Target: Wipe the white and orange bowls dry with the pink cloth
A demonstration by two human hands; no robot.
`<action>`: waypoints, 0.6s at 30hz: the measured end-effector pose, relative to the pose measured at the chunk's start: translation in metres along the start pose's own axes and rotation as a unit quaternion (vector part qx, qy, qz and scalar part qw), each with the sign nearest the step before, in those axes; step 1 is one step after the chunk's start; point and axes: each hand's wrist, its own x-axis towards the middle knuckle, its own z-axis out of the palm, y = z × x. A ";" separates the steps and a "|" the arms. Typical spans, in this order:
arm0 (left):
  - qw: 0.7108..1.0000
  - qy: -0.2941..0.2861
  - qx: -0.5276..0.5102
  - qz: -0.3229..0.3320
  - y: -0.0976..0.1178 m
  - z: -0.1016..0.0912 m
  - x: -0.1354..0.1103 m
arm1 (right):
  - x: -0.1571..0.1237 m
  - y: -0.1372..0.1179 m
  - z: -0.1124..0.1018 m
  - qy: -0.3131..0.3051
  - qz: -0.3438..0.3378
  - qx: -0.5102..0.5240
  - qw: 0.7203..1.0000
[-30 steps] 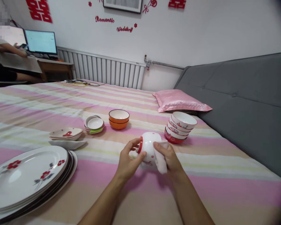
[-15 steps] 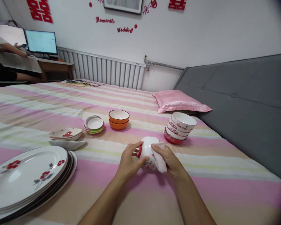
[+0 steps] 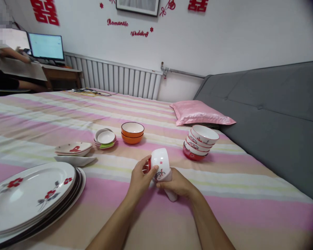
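White bowl (image 3: 160,158) tilts left of the bowl stack (image 3: 202,140), nearer; fingers of the left hand (image 3: 141,177) pinch its rim, those of the right hand (image 3: 181,184) clasp a cloth (image 3: 172,195) against it. Slick glaze could let it slip; a wide swing might topple the stack.

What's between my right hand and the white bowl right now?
A pale cloth: the right hand holds it against the lower right of the white bowl, as the head view shows.
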 end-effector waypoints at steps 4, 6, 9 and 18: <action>1.000 -0.001 -0.006 -0.008 0.001 0.000 -0.001 | 0.002 0.007 0.000 0.005 -0.012 -0.030 0.999; 1.000 0.017 -0.012 -0.013 -0.001 0.000 0.000 | 0.003 0.009 0.000 0.015 -0.026 -0.048 0.998; 0.998 0.058 -0.031 -0.023 -0.005 0.001 0.002 | 0.007 0.010 0.000 0.027 -0.054 -0.065 0.996; 0.999 0.033 -0.011 -0.035 -0.005 0.001 0.000 | 0.011 0.008 -0.001 0.076 -0.106 0.036 0.991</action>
